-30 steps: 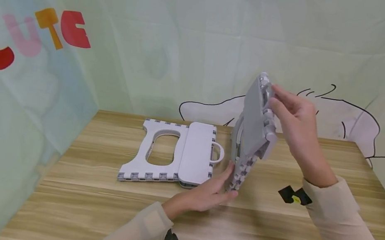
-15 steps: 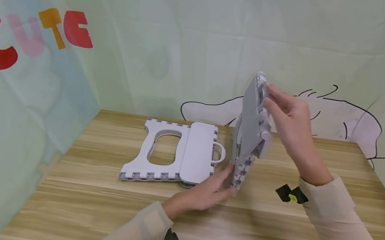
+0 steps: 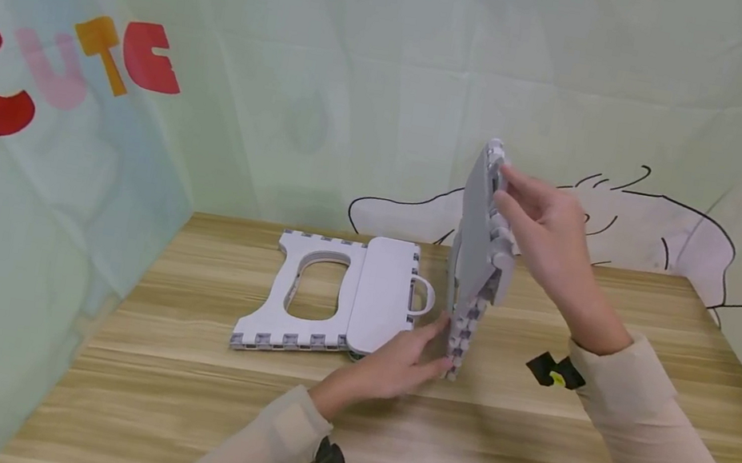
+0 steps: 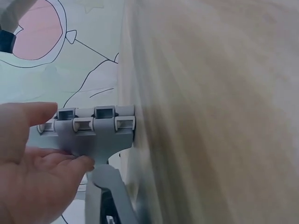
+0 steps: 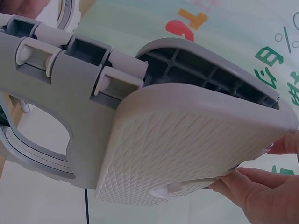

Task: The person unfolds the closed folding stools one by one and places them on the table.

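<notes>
A grey-white folding step stool (image 3: 475,236) stands on edge, nearly upright, its hinged side facing me. My right hand (image 3: 548,235) pinches its top edge at the seat, where the right wrist view shows fingertips (image 5: 229,182) by a slot in the textured panel (image 5: 187,135). Low on the near side, my left hand (image 3: 386,363) grips the hinged edge, thumb on one side and fingers on the other; the left wrist view shows this hinge row (image 4: 86,121) between them. The seat's two halves are folded together with a gap. A second folding step stool (image 3: 381,294) lies folded flat to the left.
Both stools are on a wood-grain table (image 3: 182,412). The flat one has a small loop handle (image 3: 429,297) close to my left fingers. Behind the table hangs a printed cloth (image 3: 336,80) with cartoon lines and coloured letters.
My right hand has shifted left with the top of the stool, so it stands more upright. The left hand keeps its grip low down, and the flat stool has stayed put.
</notes>
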Demonstrator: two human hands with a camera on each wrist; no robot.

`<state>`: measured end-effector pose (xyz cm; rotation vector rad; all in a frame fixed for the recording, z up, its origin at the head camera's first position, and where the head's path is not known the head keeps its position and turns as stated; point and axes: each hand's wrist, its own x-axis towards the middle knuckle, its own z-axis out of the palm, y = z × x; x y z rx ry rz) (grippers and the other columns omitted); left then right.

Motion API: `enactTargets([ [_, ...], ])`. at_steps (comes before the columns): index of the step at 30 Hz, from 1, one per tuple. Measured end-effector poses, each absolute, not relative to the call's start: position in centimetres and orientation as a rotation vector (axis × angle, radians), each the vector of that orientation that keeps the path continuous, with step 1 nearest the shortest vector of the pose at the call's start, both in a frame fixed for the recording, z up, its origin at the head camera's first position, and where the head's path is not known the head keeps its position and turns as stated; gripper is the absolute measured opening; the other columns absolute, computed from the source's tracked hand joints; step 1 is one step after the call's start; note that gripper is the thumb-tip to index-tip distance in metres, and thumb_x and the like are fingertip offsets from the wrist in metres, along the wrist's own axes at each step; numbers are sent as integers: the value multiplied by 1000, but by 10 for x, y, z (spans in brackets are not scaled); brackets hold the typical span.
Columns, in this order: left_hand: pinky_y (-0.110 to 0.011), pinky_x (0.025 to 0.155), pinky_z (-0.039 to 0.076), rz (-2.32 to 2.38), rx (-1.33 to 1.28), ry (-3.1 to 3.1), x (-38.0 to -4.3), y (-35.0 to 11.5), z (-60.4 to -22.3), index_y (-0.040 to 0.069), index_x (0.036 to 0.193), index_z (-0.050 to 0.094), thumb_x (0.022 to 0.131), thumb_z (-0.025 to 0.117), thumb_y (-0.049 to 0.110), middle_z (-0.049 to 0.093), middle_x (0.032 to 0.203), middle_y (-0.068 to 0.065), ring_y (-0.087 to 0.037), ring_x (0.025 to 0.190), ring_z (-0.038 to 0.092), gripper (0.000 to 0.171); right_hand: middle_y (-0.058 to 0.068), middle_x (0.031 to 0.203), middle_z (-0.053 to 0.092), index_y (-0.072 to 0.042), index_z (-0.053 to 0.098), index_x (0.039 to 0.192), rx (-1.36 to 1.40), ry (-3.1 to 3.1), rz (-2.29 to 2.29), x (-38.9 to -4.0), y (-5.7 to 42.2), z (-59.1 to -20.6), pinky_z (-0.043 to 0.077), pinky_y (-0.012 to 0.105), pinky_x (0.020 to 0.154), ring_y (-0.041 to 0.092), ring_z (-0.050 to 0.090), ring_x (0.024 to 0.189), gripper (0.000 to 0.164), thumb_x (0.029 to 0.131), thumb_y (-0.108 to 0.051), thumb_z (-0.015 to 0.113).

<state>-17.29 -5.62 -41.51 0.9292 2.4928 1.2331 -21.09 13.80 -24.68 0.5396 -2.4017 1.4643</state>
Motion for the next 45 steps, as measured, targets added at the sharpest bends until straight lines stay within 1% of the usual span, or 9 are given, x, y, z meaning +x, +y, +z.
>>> enactTargets([
  [3,-36,118,28,1274,958,2524,-176,-53,-414,-7,155,19,104,56,23,30,157,-21,-27,144,32,70,10,144,53,-4,49,146,554,-2408,1447,-211,138,-248,47,44,102,23,55,128,49,104,-28,55],
  [6,-35,117,28,1341,981,2546,-179,-49,-414,-3,156,21,103,58,24,39,154,-19,-24,142,36,70,11,144,52,-4,48,146,582,-2404,1444,-211,137,-249,47,44,102,24,55,128,48,104,-27,54],
  [10,-34,115,32,1418,954,2567,-182,-44,-413,1,154,30,102,60,23,50,146,-16,-22,137,44,65,13,145,50,-2,47,146,613,-2401,1458,-212,135,-250,47,45,102,25,53,129,48,104,-25,54],
  [13,-32,113,36,1473,902,2552,-182,-42,-413,1,151,37,101,62,21,54,143,-15,-23,134,48,60,12,146,49,-3,46,147,616,-2411,1461,-212,134,-251,47,44,102,23,52,130,49,104,-25,54],
  [23,-25,108,40,1525,936,2488,-186,-43,-415,3,150,40,100,61,21,54,143,-14,-19,130,52,57,12,146,50,-3,48,146,650,-2383,1462,-213,134,-253,46,44,103,26,52,130,47,104,-23,55],
  [31,-23,106,42,1573,884,2417,-188,-44,-416,1,150,37,101,61,21,51,145,-17,-23,131,52,58,9,143,54,-5,53,143,649,-2292,1500,-211,136,-259,46,44,104,25,54,129,41,104,-17,54],
  [36,-22,106,42,1579,848,2406,-187,-44,-416,-3,149,37,100,62,20,48,147,-19,-25,133,50,60,11,140,58,-3,57,139,611,-2207,1485,-213,142,-270,46,37,106,26,56,127,38,103,-13,55],
  [43,-21,104,42,1573,800,2412,-186,-44,-414,-4,147,38,99,63,18,48,146,-20,-26,132,51,59,17,129,64,2,62,131,529,-2149,1555,-215,161,-299,50,24,99,9,65,110,32,104,-12,54],
  [45,-21,104,43,1576,798,2414,-186,-44,-414,-4,147,39,99,63,18,48,145,-20,-26,132,51,58,18,126,66,3,64,128,503,-2160,1589,-214,166,-309,50,22,97,7,66,105,31,104,-12,53],
])
